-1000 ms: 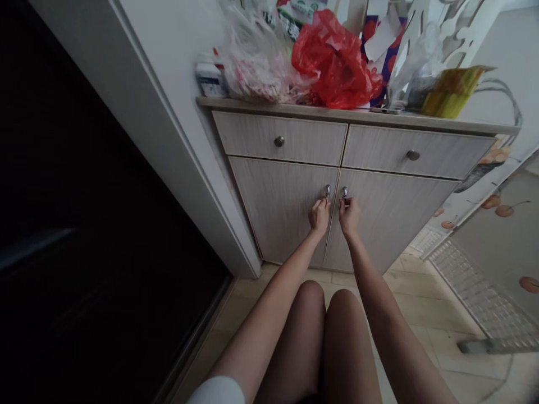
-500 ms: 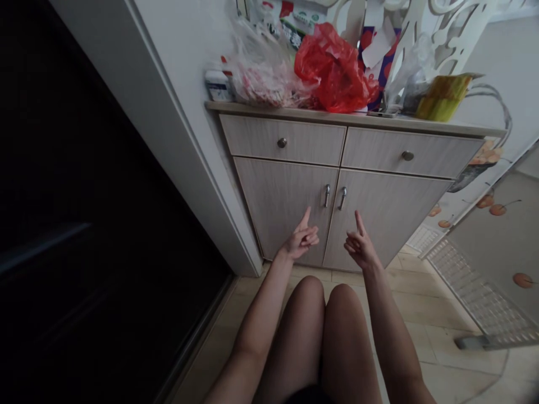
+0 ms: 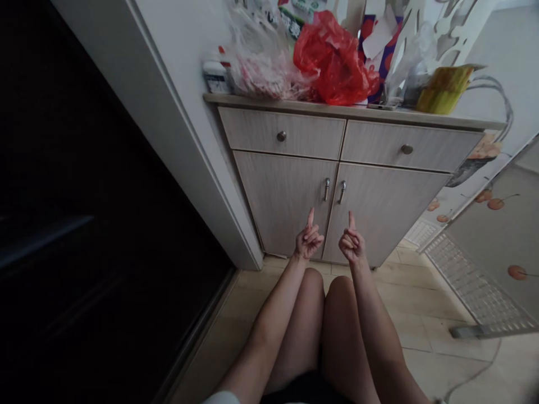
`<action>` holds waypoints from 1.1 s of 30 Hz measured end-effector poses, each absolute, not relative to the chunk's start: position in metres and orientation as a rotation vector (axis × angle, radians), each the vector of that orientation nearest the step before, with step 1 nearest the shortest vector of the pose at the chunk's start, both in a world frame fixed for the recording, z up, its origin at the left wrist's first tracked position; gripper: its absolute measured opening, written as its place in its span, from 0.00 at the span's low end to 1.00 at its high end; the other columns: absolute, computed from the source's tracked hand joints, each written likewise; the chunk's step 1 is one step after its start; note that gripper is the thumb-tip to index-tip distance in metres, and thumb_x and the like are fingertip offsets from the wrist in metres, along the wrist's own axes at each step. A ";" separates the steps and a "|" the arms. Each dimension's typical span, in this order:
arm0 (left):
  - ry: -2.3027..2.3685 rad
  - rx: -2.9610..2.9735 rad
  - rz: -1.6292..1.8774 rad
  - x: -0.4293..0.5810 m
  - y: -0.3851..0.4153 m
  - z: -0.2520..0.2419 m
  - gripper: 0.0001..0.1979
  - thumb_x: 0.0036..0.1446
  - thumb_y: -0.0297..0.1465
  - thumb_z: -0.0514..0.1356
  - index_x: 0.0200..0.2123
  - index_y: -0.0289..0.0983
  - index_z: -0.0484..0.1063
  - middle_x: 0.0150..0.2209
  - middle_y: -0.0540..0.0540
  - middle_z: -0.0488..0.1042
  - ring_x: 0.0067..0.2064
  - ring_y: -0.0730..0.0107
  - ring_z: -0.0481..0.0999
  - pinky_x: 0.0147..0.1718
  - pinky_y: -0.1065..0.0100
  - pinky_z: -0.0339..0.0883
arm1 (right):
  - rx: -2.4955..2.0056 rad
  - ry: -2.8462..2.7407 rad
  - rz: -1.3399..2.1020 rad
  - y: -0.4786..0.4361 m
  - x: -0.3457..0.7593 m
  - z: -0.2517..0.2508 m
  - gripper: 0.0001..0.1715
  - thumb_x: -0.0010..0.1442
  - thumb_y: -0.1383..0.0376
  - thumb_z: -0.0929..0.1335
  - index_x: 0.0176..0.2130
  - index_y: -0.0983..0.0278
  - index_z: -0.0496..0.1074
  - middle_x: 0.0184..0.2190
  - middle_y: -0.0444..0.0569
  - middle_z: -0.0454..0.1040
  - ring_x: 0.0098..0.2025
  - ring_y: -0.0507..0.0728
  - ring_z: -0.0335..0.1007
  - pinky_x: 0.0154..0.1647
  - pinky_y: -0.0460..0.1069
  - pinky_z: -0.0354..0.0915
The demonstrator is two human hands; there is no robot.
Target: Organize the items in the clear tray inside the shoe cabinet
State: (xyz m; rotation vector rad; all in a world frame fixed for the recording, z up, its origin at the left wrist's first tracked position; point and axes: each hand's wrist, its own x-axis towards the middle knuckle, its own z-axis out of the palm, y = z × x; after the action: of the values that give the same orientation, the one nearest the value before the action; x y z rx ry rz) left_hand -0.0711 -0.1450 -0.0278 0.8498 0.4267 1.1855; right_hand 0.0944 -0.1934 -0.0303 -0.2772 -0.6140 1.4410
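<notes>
My left hand [image 3: 309, 241] is held up before the left cabinet door [image 3: 282, 196]. Its index finger points upward, while the other fingers curl into the palm around nothing I can see. Close beside it, my right hand [image 3: 352, 244] makes the same shape before the right cabinet door [image 3: 391, 213]. Just above the fingertips are two metal handles, the left one [image 3: 327, 189] and the right one [image 3: 342, 192]; a gap shows between fingers and handles. Both doors are closed.
Along the cabinet top [image 3: 353, 113] lie a red plastic bag [image 3: 332, 62], a clear bag [image 3: 269, 73], a white bottle [image 3: 216, 77] and a yellow packet [image 3: 444, 90]. A dark door [image 3: 105, 235] stands at left. A patterned panel [image 3: 484, 247] is at right.
My hands have come closer together, the left moving right and the right moving left. Both index fingers now point more nearly straight up. The cabinet sits slightly higher in view.
</notes>
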 end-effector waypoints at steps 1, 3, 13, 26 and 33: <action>0.412 0.842 1.181 -0.071 -0.145 -0.031 0.23 0.70 0.32 0.47 0.65 0.47 0.63 0.20 0.60 0.40 0.18 0.79 0.34 0.25 0.72 0.51 | -0.277 -0.622 1.431 -0.194 0.094 -0.032 0.43 0.53 0.72 0.70 0.64 0.47 0.61 0.13 0.27 0.41 0.14 0.46 0.30 0.14 0.38 0.38; 0.390 0.846 1.163 -0.071 -0.144 -0.036 0.23 0.70 0.32 0.48 0.66 0.47 0.62 0.20 0.61 0.41 0.18 0.79 0.34 0.25 0.73 0.52 | -0.322 -0.664 1.394 -0.194 0.095 -0.035 0.41 0.53 0.71 0.70 0.63 0.49 0.63 0.14 0.27 0.40 0.14 0.46 0.30 0.14 0.39 0.37; 1.231 1.564 1.378 -0.022 -0.047 0.012 0.15 0.61 0.27 0.62 0.51 0.34 0.74 0.40 0.42 0.76 0.44 0.66 0.76 0.45 0.67 0.66 | -1.461 -1.131 0.078 -0.107 0.119 -0.005 0.32 0.58 0.50 0.67 0.53 0.70 0.71 0.43 0.59 0.76 0.42 0.59 0.69 0.44 0.53 0.64; 1.432 2.098 1.474 -0.019 -0.076 -0.003 0.07 0.66 0.27 0.53 0.38 0.35 0.72 0.38 0.39 0.76 0.42 0.61 0.75 0.46 0.63 0.64 | -1.564 -1.183 -0.156 -0.116 0.104 -0.009 0.26 0.67 0.50 0.58 0.38 0.65 0.74 0.36 0.57 0.78 0.38 0.60 0.70 0.43 0.53 0.61; 1.511 2.148 1.650 -0.068 -0.128 -0.018 0.08 0.66 0.30 0.52 0.37 0.36 0.70 0.35 0.39 0.74 0.41 0.60 0.75 0.48 0.60 0.64 | -1.590 -1.141 -0.414 -0.209 0.112 -0.021 0.23 0.67 0.51 0.61 0.35 0.64 0.76 0.32 0.54 0.77 0.37 0.60 0.68 0.45 0.55 0.57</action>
State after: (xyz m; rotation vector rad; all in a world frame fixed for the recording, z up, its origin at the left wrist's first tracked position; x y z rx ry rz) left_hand -0.0677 -0.1276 -0.0184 2.1484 1.5110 1.6504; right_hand 0.1122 -0.2093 -0.0210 -1.5902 -1.1408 -0.4140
